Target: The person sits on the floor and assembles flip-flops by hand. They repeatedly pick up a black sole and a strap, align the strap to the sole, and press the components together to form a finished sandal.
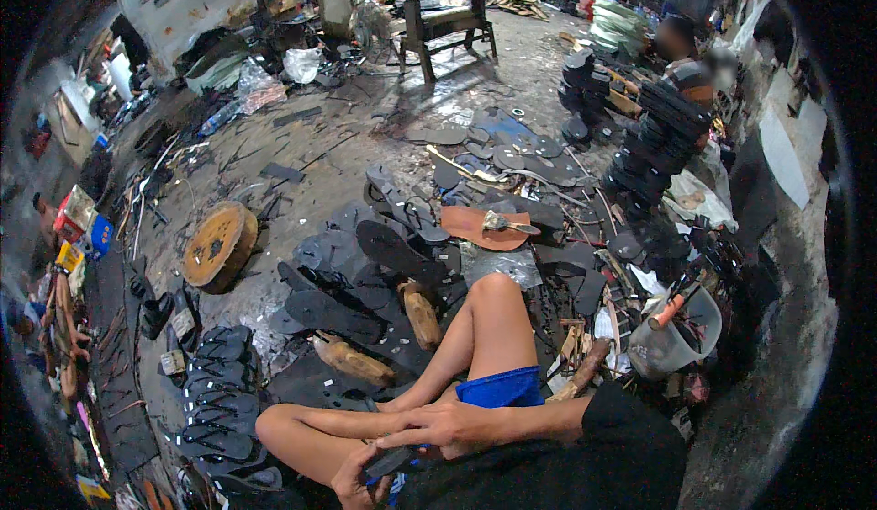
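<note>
The held dark piece [393, 461] looks matt, the wooden disc [216, 249] rough.

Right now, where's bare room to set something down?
Mostly bare grey floor lies between the dark wooden bench and stacked black soles; more, scrap-strewn, lies beyond the round brown wooden block. Black flat sandals and carved wooden blocks crowd the knees.

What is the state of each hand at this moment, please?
Left hand: closed on a dark flat piece, possibly a sandal.
Right hand: fingers partly extended near that piece; whether they grip anything cannot be told.
</note>
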Demonstrator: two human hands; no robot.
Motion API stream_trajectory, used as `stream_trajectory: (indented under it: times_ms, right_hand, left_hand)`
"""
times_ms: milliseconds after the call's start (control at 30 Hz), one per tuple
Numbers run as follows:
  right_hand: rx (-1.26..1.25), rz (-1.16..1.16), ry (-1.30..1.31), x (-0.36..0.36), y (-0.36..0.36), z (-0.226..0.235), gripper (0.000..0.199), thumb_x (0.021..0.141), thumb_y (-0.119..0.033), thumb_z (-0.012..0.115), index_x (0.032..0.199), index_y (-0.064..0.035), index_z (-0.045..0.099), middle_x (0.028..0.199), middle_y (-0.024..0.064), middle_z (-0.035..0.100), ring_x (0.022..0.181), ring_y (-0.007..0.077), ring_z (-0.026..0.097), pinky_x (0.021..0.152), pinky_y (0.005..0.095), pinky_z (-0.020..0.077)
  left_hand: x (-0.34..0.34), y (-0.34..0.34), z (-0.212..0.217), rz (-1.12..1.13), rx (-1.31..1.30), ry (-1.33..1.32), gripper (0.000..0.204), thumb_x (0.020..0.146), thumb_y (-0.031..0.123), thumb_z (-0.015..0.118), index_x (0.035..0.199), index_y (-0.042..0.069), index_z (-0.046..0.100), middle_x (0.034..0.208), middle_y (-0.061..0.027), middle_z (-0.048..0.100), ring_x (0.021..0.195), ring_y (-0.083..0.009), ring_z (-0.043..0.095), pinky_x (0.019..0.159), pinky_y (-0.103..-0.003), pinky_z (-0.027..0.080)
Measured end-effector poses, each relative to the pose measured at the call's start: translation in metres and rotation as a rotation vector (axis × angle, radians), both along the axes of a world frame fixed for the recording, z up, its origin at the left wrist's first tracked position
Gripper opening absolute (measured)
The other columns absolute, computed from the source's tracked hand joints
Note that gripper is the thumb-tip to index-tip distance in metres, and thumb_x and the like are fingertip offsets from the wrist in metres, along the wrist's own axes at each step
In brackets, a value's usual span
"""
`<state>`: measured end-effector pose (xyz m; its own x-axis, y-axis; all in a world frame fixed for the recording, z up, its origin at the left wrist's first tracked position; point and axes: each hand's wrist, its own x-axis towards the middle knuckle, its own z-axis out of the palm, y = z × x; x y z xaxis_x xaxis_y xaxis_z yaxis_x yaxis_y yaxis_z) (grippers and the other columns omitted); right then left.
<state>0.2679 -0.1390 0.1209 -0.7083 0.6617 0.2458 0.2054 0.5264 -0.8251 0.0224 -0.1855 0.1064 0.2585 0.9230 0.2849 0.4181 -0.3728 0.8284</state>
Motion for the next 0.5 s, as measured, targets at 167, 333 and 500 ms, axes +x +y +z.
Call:
stream_trajectory:
  times_ms: [167,333,500]
  right_hand:
    - [-0.063,0.033,0.047,0.006,0.0,0.011,0.078,0.064,0.007,0.063,0.137,-0.0163,0.05,0.124,0.0134,0.051,0.116,0.031,0.052,0.09,0.0384,0.0491]
    - [0.019,0.112,0.055,0.002,0.009,-0.002,0.073,0.055,0.005,0.06,0.127,-0.006,0.053,0.123,0.0149,0.051,0.122,0.0341,0.047,0.103,0.0439,0.0392]
    - [-0.209,0.198,0.026,0.001,-0.002,0.004,0.062,0.055,0.001,0.062,0.117,-0.0032,0.055,0.121,0.0153,0.054,0.127,0.0338,0.045,0.107,0.0434,0.036]
  left_hand:
    - [0.004,0.001,0.012,0.035,-0.142,-0.053,0.033,0.077,0.023,0.075,0.099,0.001,0.067,0.1,-0.0134,0.067,0.1,-0.0242,0.065,0.087,-0.037,0.052]
    - [0.009,0.001,0.029,0.032,-0.085,0.112,0.033,0.068,0.007,0.077,0.1,0.008,0.07,0.103,-0.0146,0.066,0.095,-0.0263,0.066,0.08,-0.035,0.053]
    - [0.001,-0.006,0.023,-0.142,-0.207,0.049,0.033,0.07,0.014,0.074,0.1,0.003,0.066,0.102,-0.0156,0.064,0.092,-0.031,0.064,0.081,-0.037,0.051]
